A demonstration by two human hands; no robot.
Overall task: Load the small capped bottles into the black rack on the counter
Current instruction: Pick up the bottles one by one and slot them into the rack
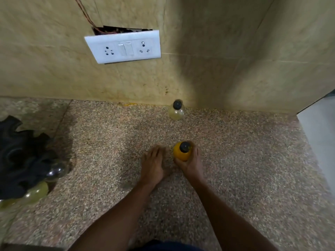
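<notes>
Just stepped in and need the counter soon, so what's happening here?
A person is loading small capped bottles into a black rack at the left edge of the counter. The right hand grips an orange bottle standing on the counter; the left hand rests flat beside it, holding nothing. A pale yellow bottle waits by the wall. A few bottles already lie in the rack.

Two hands [153, 165] [192, 164], one black rack [21, 156], one orange bottle [182, 152], one pale standing bottle [176, 110], one socket plate [123, 47].
</notes>
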